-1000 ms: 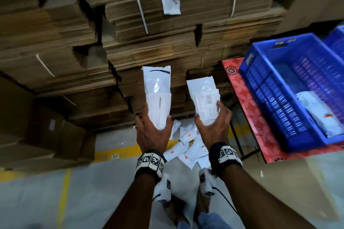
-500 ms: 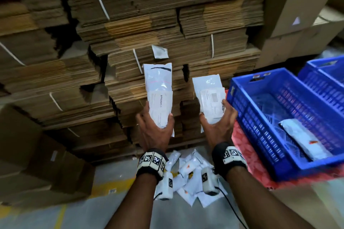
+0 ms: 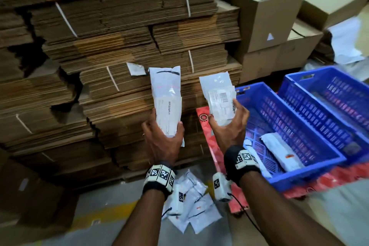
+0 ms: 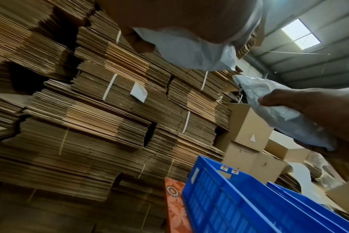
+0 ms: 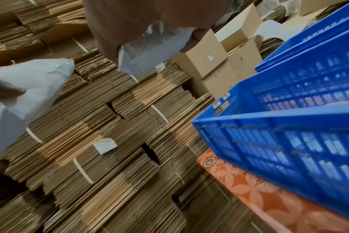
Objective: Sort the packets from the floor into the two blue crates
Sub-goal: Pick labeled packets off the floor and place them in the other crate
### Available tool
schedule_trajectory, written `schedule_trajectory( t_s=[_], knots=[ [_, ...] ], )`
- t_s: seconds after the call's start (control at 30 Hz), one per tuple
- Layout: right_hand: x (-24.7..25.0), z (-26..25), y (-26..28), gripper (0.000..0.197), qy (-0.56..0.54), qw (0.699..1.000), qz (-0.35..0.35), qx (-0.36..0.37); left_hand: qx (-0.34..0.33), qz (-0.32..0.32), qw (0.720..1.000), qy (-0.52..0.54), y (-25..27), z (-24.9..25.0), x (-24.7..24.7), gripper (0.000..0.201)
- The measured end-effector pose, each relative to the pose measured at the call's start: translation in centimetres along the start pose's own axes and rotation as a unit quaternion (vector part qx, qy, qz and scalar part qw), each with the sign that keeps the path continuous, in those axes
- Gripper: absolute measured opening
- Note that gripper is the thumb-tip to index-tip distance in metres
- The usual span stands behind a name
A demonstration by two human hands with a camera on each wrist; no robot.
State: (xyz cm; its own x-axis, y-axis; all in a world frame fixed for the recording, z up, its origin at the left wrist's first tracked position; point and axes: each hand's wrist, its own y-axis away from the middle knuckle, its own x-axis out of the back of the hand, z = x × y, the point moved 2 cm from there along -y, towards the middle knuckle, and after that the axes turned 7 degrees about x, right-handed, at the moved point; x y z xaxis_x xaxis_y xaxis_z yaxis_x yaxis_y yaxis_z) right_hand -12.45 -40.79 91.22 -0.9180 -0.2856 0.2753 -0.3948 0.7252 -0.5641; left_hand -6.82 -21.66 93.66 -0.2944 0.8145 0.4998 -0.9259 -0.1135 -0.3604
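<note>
My left hand (image 3: 162, 136) grips a tall white Amazon packet (image 3: 167, 102) upright, chest high. My right hand (image 3: 227, 126) holds a shorter white packet with a barcode label (image 3: 218, 97), close to the left rim of the near blue crate (image 3: 307, 173). That crate holds a white packet (image 3: 282, 151). A second blue crate (image 3: 299, 84) stands behind it to the right. Several white packets (image 3: 193, 205) lie in a heap on the floor below my wrists. From the left wrist view, my left hand's packet (image 4: 189, 50) hangs overhead, with the right hand's packet (image 4: 273, 110) beside it.
Both crates rest on a table with a red flowered cloth (image 3: 207, 126). A tall wall of strapped, flattened cardboard (image 3: 119, 56) fills the space ahead. Made-up brown boxes (image 3: 265, 18) stand at the back right, another box (image 3: 30, 195) low on the left. Yellow floor tape (image 3: 111, 209) crosses grey concrete.
Both hands have risen with their packets and shifted right toward the near crate. The view has lifted, so the second crate and the boxes behind show more fully.
</note>
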Motion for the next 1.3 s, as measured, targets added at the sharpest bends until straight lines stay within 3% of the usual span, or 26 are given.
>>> schedule_trajectory(
  t_s=[0.27,0.47,0.7,0.97,1.3],
  knots=[
    [4.7,3.4,-2.4,0.098,0.041,0.997,0.051,-0.041,-0.038,-0.058,0.997,0.038,1.2,4.5,-5.2,0.085],
    [9.6,6.2,-3.8,0.093,0.105,0.989,0.103,-0.026,-0.061,-0.11,0.988,0.09,3.7,7.7,-10.7,0.083],
    [16.5,10.8,-4.7,0.093,0.165,0.974,0.138,-0.067,-0.093,-0.169,0.975,0.11,8.0,11.6,-14.9,0.082],
    [23.6,18.5,-9.1,0.094,0.157,0.972,0.158,-0.071,-0.101,-0.168,0.975,0.103,13.2,16.9,-21.3,0.081],
    [34.8,29.7,-18.4,0.095,0.154,0.98,0.099,-0.082,-0.037,-0.145,0.984,0.094,22.5,26.6,-31.3,0.08]
  ],
)
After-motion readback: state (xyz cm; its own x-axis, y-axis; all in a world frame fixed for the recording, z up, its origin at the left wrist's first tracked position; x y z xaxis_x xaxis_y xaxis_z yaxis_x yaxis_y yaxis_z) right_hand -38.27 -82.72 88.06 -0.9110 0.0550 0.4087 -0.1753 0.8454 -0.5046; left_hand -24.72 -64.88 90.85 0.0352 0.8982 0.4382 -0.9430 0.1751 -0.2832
